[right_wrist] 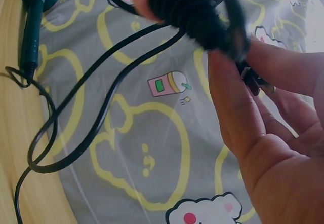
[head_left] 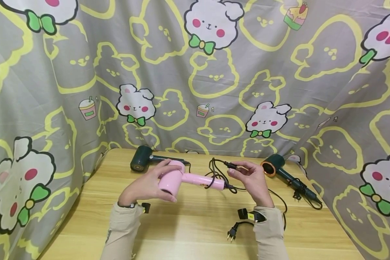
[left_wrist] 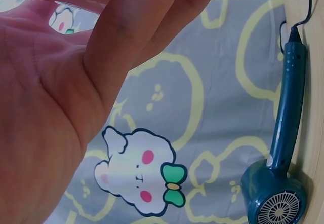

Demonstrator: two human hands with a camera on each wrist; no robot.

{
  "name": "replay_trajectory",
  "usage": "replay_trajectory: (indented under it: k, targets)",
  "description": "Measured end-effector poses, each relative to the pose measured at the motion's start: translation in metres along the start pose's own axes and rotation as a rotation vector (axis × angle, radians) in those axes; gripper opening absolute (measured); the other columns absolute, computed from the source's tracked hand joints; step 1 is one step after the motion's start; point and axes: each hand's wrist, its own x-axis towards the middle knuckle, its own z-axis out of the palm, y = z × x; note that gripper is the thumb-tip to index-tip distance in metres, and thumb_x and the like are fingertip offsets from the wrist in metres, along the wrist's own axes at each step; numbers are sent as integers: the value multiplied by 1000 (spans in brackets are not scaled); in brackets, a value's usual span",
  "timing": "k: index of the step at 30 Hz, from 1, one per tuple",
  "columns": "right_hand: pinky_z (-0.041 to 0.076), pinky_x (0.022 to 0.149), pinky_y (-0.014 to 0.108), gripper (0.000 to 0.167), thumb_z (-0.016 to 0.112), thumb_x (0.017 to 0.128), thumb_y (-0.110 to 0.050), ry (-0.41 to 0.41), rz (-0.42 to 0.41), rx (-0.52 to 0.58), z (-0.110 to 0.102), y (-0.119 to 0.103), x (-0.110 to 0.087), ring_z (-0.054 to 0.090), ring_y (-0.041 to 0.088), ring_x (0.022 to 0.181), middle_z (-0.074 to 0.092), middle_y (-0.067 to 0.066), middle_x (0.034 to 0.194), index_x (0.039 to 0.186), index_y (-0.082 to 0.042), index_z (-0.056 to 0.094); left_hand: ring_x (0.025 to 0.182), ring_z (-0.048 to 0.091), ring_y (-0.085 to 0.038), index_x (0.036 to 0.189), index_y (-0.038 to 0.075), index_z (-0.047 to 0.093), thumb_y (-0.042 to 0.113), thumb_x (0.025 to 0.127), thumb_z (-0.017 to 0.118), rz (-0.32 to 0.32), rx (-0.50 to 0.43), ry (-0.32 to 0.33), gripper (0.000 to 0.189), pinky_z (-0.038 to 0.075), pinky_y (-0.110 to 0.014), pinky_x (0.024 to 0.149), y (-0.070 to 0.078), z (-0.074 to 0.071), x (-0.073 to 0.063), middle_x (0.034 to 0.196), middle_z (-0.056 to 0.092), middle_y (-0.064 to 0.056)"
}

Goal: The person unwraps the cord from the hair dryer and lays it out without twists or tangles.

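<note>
My left hand [head_left: 149, 182] grips the pink hair dryer [head_left: 172, 182] around its barrel, holding it up over the table with the handle pointing right. A black cord [head_left: 214, 164] leaves the handle end and hangs in loose loops. At those loops, my right hand [head_left: 251, 178] pinches a dark piece of the cord between thumb and fingers. The right wrist view shows the ribbed black cord sleeve [right_wrist: 185, 11] at the handle end, close to the fingertips. Only a strip of pink appears at the top of the left wrist view, beyond the left palm [left_wrist: 40, 107].
A dark green hair dryer [head_left: 141, 159] lies at the back left of the wooden table [head_left: 182, 231]. Another, with a copper-coloured rim [head_left: 269, 168], lies at the right with its cord bundled. A two-pin plug [head_left: 232, 233] rests near the right forearm. Patterned curtains surround the table.
</note>
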Motion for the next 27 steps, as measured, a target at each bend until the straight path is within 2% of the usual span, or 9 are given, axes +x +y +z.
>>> replay_trajectory:
  k: [7,16,21,24,27]
  targets:
    - [61,86,29,35,82,89,-12,52,-18,-20,4,-10,-6,77,12,88,77,0,102,120,3,72,111,58,-28,141,38,59,51,60,98,-40,19,-16,91,53,-38,80,0,2,1,165,30,-3]
    - [62,86,31,32,82,88,-8,54,-72,-14,14,-21,-10,77,13,86,75,-4,101,118,1,74,105,61,-26,140,37,60,52,61,97,-29,61,-18,89,53,-35,77,2,6,2,165,32,-8]
    - [61,85,30,30,80,89,-4,30,-125,19,21,-28,-13,78,12,89,77,-7,105,117,6,73,113,62,-32,141,35,60,52,61,97,-40,70,-27,90,54,-36,79,2,8,3,168,27,-14]
    - [61,84,27,29,80,89,-4,7,-155,2,27,-32,-16,77,10,91,78,-10,102,115,6,73,117,61,-35,142,36,59,54,61,96,-61,64,-32,92,53,-37,80,1,9,4,170,23,-16]
    - [61,83,27,27,80,88,-3,-5,-179,-19,33,-36,-19,76,10,93,78,-10,103,113,4,75,115,61,-34,143,37,58,54,61,96,-68,49,-34,92,54,-38,80,-1,10,4,169,23,-16]
